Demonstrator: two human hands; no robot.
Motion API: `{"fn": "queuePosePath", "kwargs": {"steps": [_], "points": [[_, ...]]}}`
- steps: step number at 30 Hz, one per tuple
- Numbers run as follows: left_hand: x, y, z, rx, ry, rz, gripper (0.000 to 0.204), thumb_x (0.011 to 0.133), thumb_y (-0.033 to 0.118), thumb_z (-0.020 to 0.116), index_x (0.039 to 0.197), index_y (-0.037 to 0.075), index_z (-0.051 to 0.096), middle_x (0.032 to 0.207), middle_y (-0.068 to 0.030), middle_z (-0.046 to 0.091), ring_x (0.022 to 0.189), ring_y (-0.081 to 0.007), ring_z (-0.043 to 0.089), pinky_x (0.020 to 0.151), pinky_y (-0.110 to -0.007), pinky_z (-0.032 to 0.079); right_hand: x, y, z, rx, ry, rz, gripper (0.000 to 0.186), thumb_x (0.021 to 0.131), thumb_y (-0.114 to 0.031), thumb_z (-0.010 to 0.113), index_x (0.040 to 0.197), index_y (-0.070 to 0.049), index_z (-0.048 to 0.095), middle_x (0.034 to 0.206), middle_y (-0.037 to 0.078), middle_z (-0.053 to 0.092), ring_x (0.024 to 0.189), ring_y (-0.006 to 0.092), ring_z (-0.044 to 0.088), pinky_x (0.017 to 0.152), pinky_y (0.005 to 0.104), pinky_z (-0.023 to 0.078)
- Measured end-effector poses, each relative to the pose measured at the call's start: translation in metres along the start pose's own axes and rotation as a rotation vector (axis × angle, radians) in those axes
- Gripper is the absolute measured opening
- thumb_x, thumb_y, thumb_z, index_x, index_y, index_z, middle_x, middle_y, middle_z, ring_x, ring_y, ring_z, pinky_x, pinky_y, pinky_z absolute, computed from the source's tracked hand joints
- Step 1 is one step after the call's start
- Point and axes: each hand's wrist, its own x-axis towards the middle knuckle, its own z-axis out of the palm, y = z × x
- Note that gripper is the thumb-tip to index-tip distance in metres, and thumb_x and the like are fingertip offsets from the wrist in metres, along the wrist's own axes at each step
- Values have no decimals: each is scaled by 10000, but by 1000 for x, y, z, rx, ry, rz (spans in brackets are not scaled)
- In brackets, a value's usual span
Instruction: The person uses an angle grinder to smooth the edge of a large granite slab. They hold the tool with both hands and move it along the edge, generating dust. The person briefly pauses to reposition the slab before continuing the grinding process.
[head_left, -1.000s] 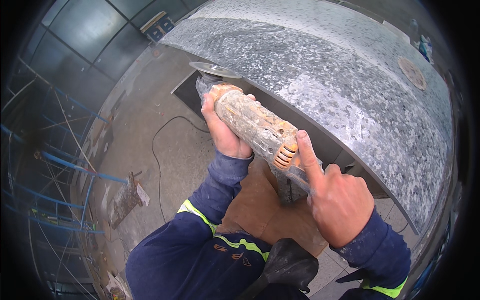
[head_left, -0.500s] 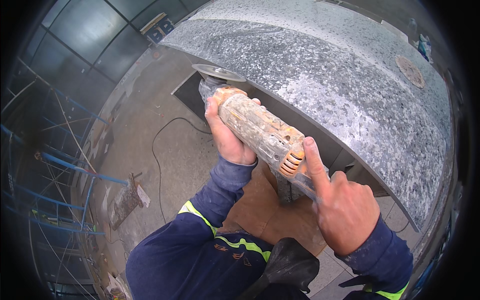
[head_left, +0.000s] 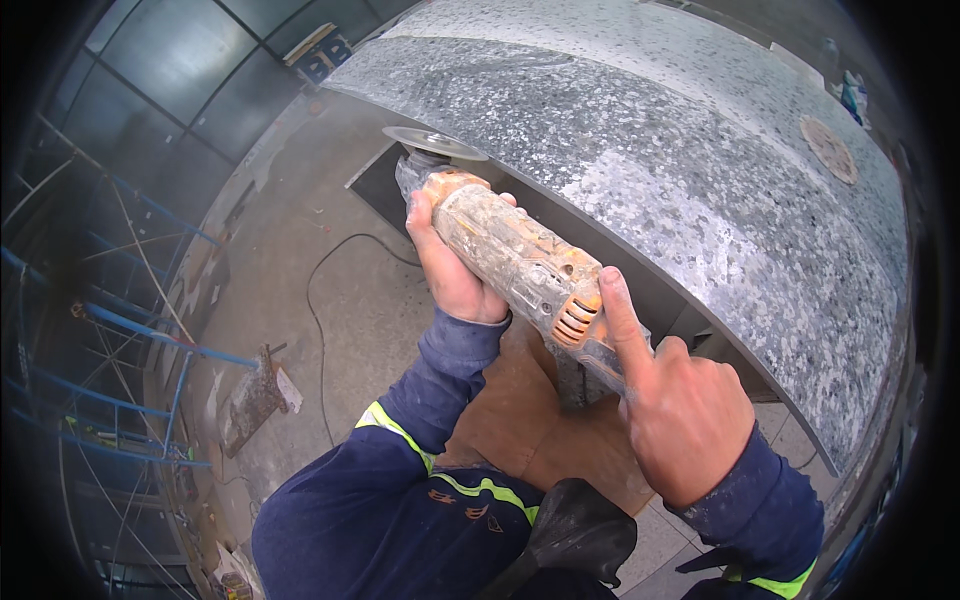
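Note:
My left hand (head_left: 450,270) is wrapped round the front body of a dust-caked orange angle grinder (head_left: 510,250), fingertips showing over its far side. The grinder's pale disc (head_left: 433,140) lies nearly flat at the front edge of a speckled grey slab (head_left: 700,230); I cannot tell whether it touches. My right hand (head_left: 680,410) is closed round the rear of the grinder, index finger extended along the housing. Below the slab's edge is a dark grey panel (head_left: 370,180).
Blue scaffolding (head_left: 170,350) stands at the left before a dark panelled wall (head_left: 170,60). A cord (head_left: 315,300) runs over the concrete floor (head_left: 260,330). Brown sheeting (head_left: 510,430) lies below me. A round pale piece (head_left: 828,150) and small bagged items (head_left: 852,95) are at the slab's right.
The grinder and both my hands have shifted slightly to the right since a second ago, after dipping a little midway. The grip is unchanged. Faint haze shows beyond the disc.

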Motion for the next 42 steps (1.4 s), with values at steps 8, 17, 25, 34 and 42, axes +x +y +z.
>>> {"fn": "queuePosePath", "kwargs": {"steps": [8, 17, 25, 34, 42], "points": [[17, 13, -13, 49, 11, 66, 638, 955, 653, 415, 1102, 52, 569, 949, -179, 644, 860, -290, 645, 771, -424, 553, 24, 0, 7, 1, 32, -75, 773, 868, -117, 595, 1567, -58, 270, 672, 163, 585, 508, 277, 625, 476, 396, 521], [37, 16, -24, 47, 7, 50, 610, 965, 632, 410, 1083, 55, 572, 939, -165, 641, 863, -286, 643, 766, -430, 550, 42, -3, 19, 4, 58, -56, 856, 835, -73, 598, 1584, -51, 185, 670, 168, 594, 536, 314, 608, 498, 430, 485], [53, 18, -36, 42, 22, 64, 662, 946, 676, 410, 1075, 51, 586, 955, -170, 648, 852, -302, 649, 746, -456, 571, 52, -1, 25, 29, 116, -81, 841, 835, -71, 593, 1579, -46, 202, 663, 167, 602, 538, 325, 612, 511, 447, 492], [27, 9, -18, 34, 30, 59, 651, 955, 664, 409, 1076, 49, 587, 941, -164, 656, 854, -295, 658, 746, -449, 574, 23, 0, 15, -3, 55, -34, 840, 842, -92, 606, 1584, -79, 212, 680, 172, 603, 531, 314, 620, 498, 430, 509], [0, 3, 0, 39, 15, 19, 642, 958, 660, 414, 1106, 56, 571, 959, -178, 647, 865, -291, 649, 774, -432, 553, 1, 4, 8, 12, 42, -44, 787, 873, -118, 586, 1580, -81, 244, 672, 163, 578, 499, 280, 623, 464, 402, 516]]}}
